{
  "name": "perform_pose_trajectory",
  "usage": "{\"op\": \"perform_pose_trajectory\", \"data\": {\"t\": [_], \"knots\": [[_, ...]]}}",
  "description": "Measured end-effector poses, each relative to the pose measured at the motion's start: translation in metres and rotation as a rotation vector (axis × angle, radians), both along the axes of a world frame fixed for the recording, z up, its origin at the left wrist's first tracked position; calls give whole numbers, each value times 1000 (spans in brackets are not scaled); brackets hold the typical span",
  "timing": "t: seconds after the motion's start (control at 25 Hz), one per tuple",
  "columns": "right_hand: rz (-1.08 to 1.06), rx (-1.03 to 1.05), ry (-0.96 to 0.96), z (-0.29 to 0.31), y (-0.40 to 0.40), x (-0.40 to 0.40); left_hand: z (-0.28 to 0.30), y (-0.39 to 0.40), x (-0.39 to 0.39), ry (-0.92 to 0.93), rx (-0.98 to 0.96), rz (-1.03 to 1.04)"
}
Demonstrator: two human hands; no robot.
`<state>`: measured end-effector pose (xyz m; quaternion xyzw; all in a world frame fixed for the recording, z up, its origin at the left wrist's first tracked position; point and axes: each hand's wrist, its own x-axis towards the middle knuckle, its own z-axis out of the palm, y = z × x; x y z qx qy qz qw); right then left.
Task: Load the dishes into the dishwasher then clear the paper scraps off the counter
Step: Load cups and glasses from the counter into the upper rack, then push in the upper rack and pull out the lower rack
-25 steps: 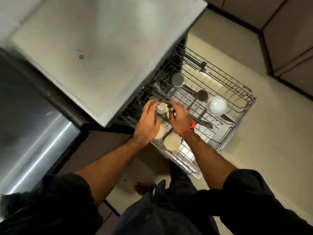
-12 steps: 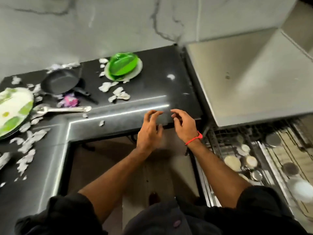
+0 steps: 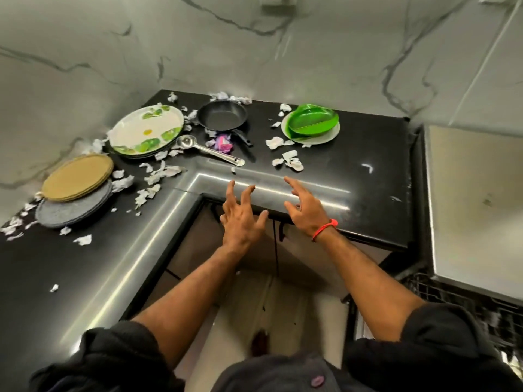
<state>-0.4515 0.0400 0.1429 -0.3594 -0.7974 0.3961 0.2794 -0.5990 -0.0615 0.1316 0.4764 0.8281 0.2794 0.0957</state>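
Observation:
My left hand (image 3: 242, 219) and my right hand (image 3: 307, 210) hover empty, fingers spread, over the front edge of the black L-shaped counter (image 3: 353, 176). On the counter lie a white plate with green leaf print (image 3: 147, 131), a black frying pan (image 3: 222, 116), a steel ladle (image 3: 206, 149), and a green dish (image 3: 314, 123) on a white plate (image 3: 325, 138). White paper scraps (image 3: 285, 159) are strewn among them, many at the left (image 3: 158, 176). The dishwasher rack (image 3: 458, 295) shows at the right edge.
A pink and purple wrapper (image 3: 223, 144) lies beside the pan handle. Round tan mats (image 3: 77, 176) sit on grey mats (image 3: 70, 207) at the left. A steel-topped appliance (image 3: 475, 193) stands right of the counter. A marble wall rises behind.
Both hands left the cups in the dishwasher rack and swung left to the counter, holding nothing. My view turned from the rack to the counter corner.

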Motion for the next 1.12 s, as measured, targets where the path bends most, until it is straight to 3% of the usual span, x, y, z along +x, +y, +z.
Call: {"op": "perform_pose_trajectory", "data": {"t": [0.12,0.4,0.72,0.88,1.12], "knots": [[40,-20,12,-3,-9,17,1,-19,20,-10,-11,85],[-71,-21,46,-35,-50,104,-17,-61,113,-13,-43,32],[-333,-19,-30,-63,-114,223,-33,-102,212,-63,-128,-287],[-542,-67,-86,-72,-186,294,-44,-145,255,-130,-112,-486],[-696,-106,-135,-76,-283,378,-53,-204,320,-195,-111,-662]]}}
